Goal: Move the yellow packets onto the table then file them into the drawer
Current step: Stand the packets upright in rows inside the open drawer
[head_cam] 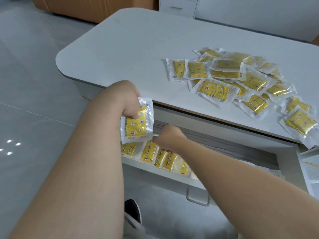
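Several yellow packets [241, 78] in clear wrappers lie in a loose heap on the right half of the white table [131, 54]. Below the table's front edge the drawer [172, 171] stands pulled out, and a row of yellow packets [155, 154] stands on edge inside it at the left. My left hand [127, 102] grips a small stack of packets [138, 125] upright above the drawer's left end. My right hand [169, 138] reaches down into the drawer, fingers curled on the tops of the filed packets; its fingertips are hidden.
The drawer front carries a metal handle [197, 198]. A white box [310, 169] with printed sides stands at the right edge. Grey tiled floor [34, 100] spreads to the left, an orange cabinet [86, 7] stands at the back, and a dark shoe [133, 211] shows below.
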Tool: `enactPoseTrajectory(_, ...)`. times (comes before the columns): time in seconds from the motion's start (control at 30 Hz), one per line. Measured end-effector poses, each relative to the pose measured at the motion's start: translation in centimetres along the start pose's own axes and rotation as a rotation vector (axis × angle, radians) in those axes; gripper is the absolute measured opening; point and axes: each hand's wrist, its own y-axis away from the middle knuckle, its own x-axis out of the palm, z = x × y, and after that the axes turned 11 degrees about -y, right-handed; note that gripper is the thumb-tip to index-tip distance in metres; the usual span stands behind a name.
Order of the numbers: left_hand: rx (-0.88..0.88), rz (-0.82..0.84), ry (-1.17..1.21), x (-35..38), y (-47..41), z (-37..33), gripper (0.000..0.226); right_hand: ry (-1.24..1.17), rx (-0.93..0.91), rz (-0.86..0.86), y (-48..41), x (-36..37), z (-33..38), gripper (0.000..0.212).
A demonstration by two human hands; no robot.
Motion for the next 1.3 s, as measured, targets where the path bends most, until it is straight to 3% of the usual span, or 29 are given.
enactPoseTrajectory(0.2, 0.205, 0.213, -0.062, 4.7, -2.5, -2.6, 0.058, 0.329, 0.022, -0.115, 4.9, -5.0, -4.8, 0.030)
enactPoseTrajectory(0.3, 0.212, 0.281, -0.103, 6.9, -3.4, -3.0, 0.055, 0.383, -0.004, -0.102, 6.7, -5.9, -5.7, 0.033)
enactPoseTrajectory(0.43, 0.162, 0.272, -0.116, 9.8, -3.8, -3.2, 0.056, 0.367, -0.039, -0.041, 7.4, -6.3, -5.0, 0.025)
enactPoseTrajectory(0.6, 0.047, 0.141, -0.119, 11.3, -3.4, -3.1, 0.049, 0.473, -0.128, -0.110, 8.5, -7.1, -4.6, 0.026)
enactPoseTrajectory(0.7, 0.032, 0.100, -0.245, 11.8, -3.0, -3.0, 0.061, 0.461, -0.148, -0.141, 9.2, -8.1, -4.8, 0.025)
enactPoseTrajectory(0.87, -0.056, 0.132, -0.329, 12.0, -2.4, -3.2, 0.082, 0.431, -0.151, -0.173, 9.5, -9.6, -5.0, 0.021)
enactPoseTrajectory(1.0, -0.067, 0.162, -0.404, 9.4, -1.3, -5.9, 0.073, 0.394, -0.157, -0.196, 9.6, -10.6, -5.0, 0.023)
enactPoseTrajectory(1.1, -0.025, 0.028, -0.337, 6.3, -0.3, -9.1, 0.044, 0.356, -0.139, -0.205, 9.6, -11.5, -5.1, 0.023)
enactPoseTrajectory(1.2, 0.032, -0.272, -0.184, 4.4, 1.5, -12.5, 0.015, 0.327, -0.108, -0.229, 9.6, -12.5, -5.0, 0.019)
enactPoseTrajectory(1.3, 0.160, -0.524, -0.013, 3.6, 2.4, -15.1, 0.008, 0.290, -0.071, -0.270, 9.8, -13.9, -5.1, 0.020)
